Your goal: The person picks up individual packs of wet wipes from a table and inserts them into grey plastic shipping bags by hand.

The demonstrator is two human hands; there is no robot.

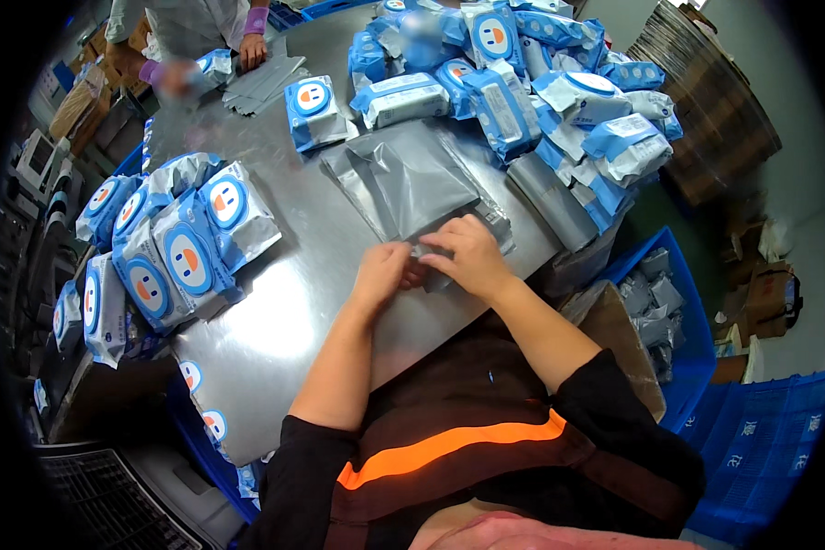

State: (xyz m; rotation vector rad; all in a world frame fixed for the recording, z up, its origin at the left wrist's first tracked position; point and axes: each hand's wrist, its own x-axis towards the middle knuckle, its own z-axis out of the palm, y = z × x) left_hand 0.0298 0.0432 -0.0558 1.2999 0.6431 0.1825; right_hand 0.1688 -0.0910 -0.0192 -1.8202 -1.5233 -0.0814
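Several grey plastic bags (408, 174) lie loosely stacked at the centre of the frame, on the steel table (280, 321), and I have both hands at their lower edge. My left hand (382, 273) is curled nearly closed, fingertips on the film; my right hand (472, 257) has thumb and forefinger drawn together on the same edge, the fingers bent. The tips hide how many layers they have, so I cannot tell whether it is one sheet or two.

To do this well, I judge, I should pinch with the very tips, rub the layers lightly against each other and part them gently, since thin film probably creases or drags its neighbours if tugged. Low wrists would help hold the stack square. I should also mind the blue-and-white pack (312, 110) just beyond the stack's upper-left corner and the grey roll (552, 202) to its right
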